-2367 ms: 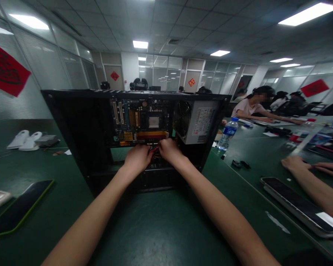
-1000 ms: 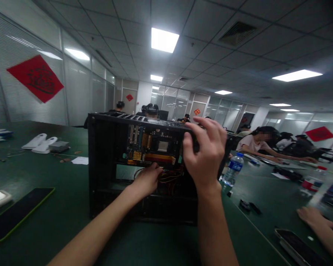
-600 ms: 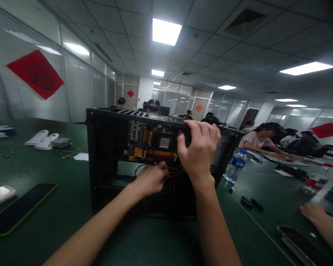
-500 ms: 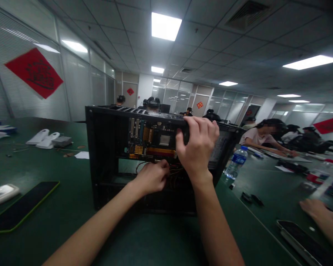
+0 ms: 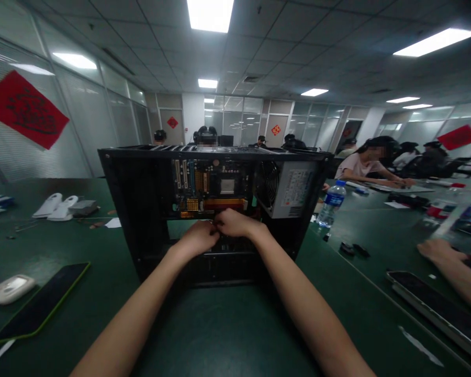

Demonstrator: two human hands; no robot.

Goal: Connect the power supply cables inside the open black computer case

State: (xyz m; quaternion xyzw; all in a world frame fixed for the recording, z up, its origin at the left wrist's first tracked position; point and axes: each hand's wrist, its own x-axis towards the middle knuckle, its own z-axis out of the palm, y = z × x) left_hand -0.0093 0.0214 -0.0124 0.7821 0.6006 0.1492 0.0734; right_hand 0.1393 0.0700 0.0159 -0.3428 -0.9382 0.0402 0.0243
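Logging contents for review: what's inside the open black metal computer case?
Dark rectangular circuit board, grey boxy metal power supply. The left hand and right hand hide what lies behind them.

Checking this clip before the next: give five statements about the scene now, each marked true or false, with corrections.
1. The left hand and right hand are together near the lower edge of the motherboard. True.
2. The power supply appears left of the motherboard. False: the power supply appears on the right.
3. A blue-capped bottle stands on the table, right of the computer case. True.
4. A closed panel covers the case's near side. False: that side is open.
5. A red-capped bottle stands farther right. True.
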